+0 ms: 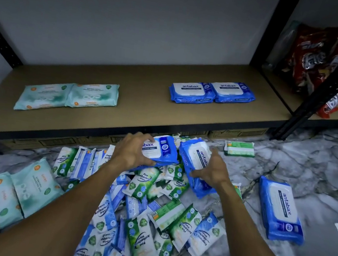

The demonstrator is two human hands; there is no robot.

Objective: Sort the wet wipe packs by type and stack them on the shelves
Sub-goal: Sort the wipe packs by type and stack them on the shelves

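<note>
Nearest: pile (pixel 150 223) of small packs on marble floor (pixel 320 171), green Pine and blue Fragrance Free mixed, overlapping every way. Just left of it: teal floor packs (pixel 13 192), two side by side, touching. To the right, apart: loose blue pack (pixel 280 210), flat, label up. Behind pile, right: lone green pack (pixel 240 148).

On shelf (pixel 145 107), wood board in black frame: teal pair (pixel 68 96) at left, blue pair (pixel 212 91) at right, each flat, side by side, touching; pairs well apart. Underneath: cardboard boxes (pixel 236 134), only front faces showing. Next bay right: snack bags (pixel 317 57).

Grip, left hand (pixel 132 151): fingers curled over far edge of left blue pack (pixel 161 150), thumb under near edge; pack label up, above pile, just before shelf front. Grip, right hand (pixel 214 171): thumb on near side, fingers wrapped round far side of right blue pack (pixel 195 159); pack tilted on edge, lower end over pile. Held packs just beside each other; touching or not, cannot tell.
</note>
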